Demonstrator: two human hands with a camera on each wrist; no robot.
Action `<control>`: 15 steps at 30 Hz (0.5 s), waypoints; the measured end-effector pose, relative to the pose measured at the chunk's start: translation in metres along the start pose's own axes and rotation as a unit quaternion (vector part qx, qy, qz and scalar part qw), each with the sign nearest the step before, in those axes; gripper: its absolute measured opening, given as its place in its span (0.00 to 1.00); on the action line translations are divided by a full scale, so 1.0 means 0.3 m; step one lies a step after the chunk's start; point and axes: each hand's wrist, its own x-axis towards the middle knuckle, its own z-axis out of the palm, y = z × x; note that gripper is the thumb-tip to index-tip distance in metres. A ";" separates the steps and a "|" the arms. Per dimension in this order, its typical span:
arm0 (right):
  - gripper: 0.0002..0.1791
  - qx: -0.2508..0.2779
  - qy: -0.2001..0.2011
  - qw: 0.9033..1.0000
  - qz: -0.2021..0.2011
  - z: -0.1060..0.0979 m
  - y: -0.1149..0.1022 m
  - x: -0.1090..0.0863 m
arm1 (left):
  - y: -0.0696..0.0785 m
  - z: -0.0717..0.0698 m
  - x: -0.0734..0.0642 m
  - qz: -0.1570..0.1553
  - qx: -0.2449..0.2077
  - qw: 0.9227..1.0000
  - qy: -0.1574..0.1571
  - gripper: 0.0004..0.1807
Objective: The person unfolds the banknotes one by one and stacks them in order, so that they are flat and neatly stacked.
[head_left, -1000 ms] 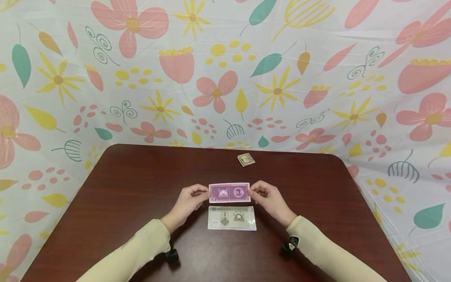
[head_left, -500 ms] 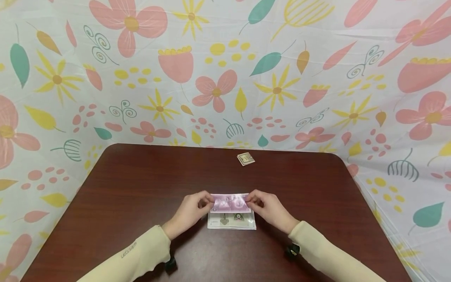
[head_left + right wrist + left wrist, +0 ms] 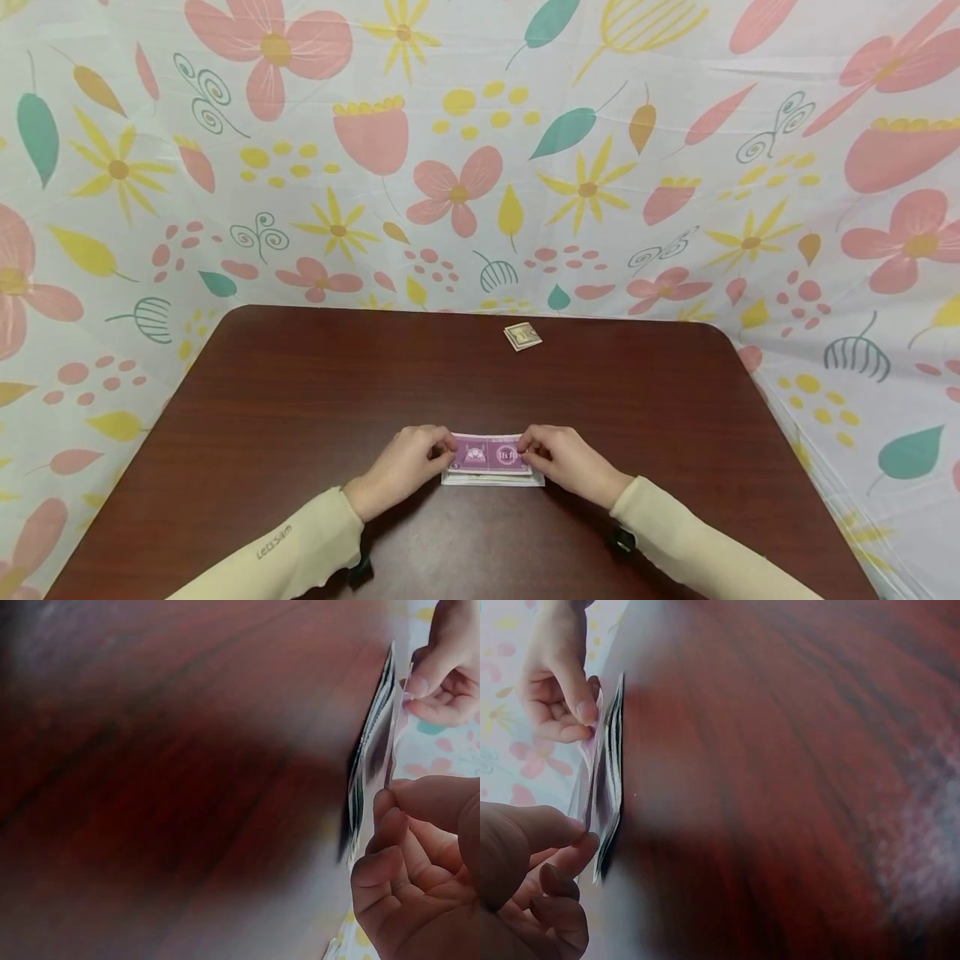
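A purple banknote [image 3: 487, 454] is stretched flat between both hands, close over a small stack of pale banknotes [image 3: 491, 480] on the table. My left hand [image 3: 405, 467] pinches its left end between thumb and fingers. At the other end, my right hand [image 3: 572, 462] pinches it the same way. The left wrist view shows the purple note [image 3: 591, 776] just above the layered edges of the stack [image 3: 613, 776]. Most of the stack's top is hidden under the purple note in the head view; its front edge shows.
Near the far edge of the dark wooden table [image 3: 360, 367] lies a small folded banknote bundle [image 3: 522, 336]. A white cloth with flower and leaf prints [image 3: 450, 100] hangs behind the table and along its sides.
Both hands have brought the purple banknote toward the body, from behind the stack to over it. It now covers most of the stack's top. The folded bundle stays put.
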 end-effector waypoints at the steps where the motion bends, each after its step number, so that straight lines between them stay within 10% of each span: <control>1: 0.05 -0.003 -0.002 1.000 0.001 0.002 0.000 0.000 | -0.001 0.002 0.000 -0.001 0.001 1.000 -0.003 0.03; 15: 0.03 -0.033 -0.026 0.999 0.005 0.011 -0.010 0.013 | 0.006 0.014 0.005 0.032 0.064 0.997 -0.020 0.02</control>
